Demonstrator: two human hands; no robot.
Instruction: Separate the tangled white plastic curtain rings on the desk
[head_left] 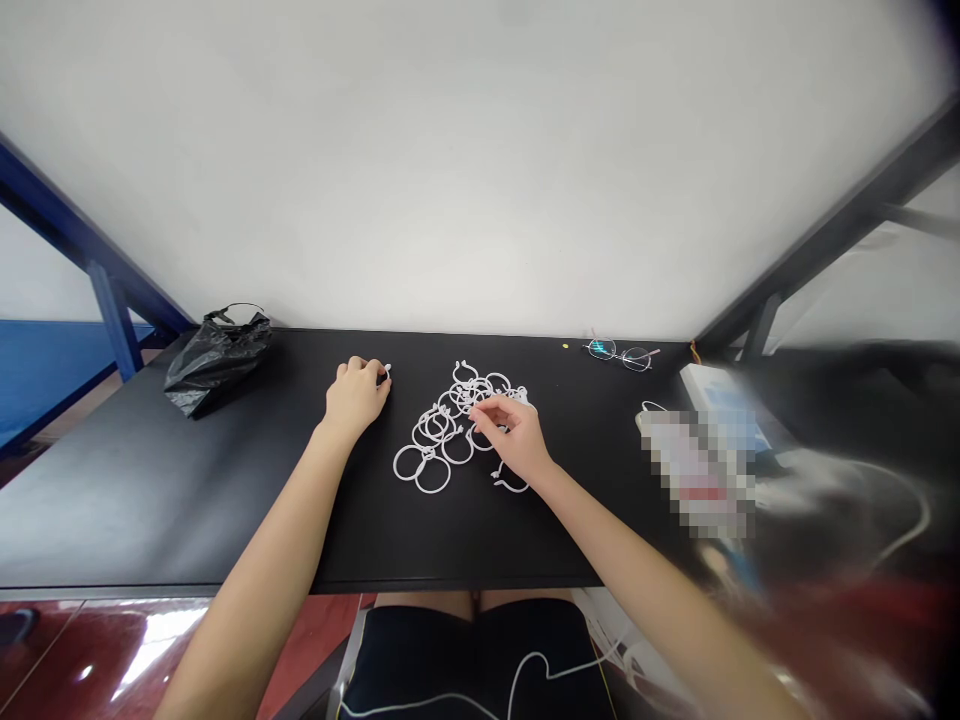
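Observation:
A pile of several white plastic rings (450, 425) lies in the middle of the black table (187, 480). My right hand (514, 435) rests on the pile's right side, with thumb and fingers pinched on one white ring. My left hand (356, 393) sits to the left of the pile, fingers curled, with a small white piece (387, 370) showing at its fingertips. One more ring (510, 483) lies partly under my right wrist.
A crumpled black plastic bag (214, 362) sits at the back left. A pair of glasses (621, 353) lies at the back right, near a white and blue box (724, 398) and a blurred object. A white cable (900, 520) trails at the right.

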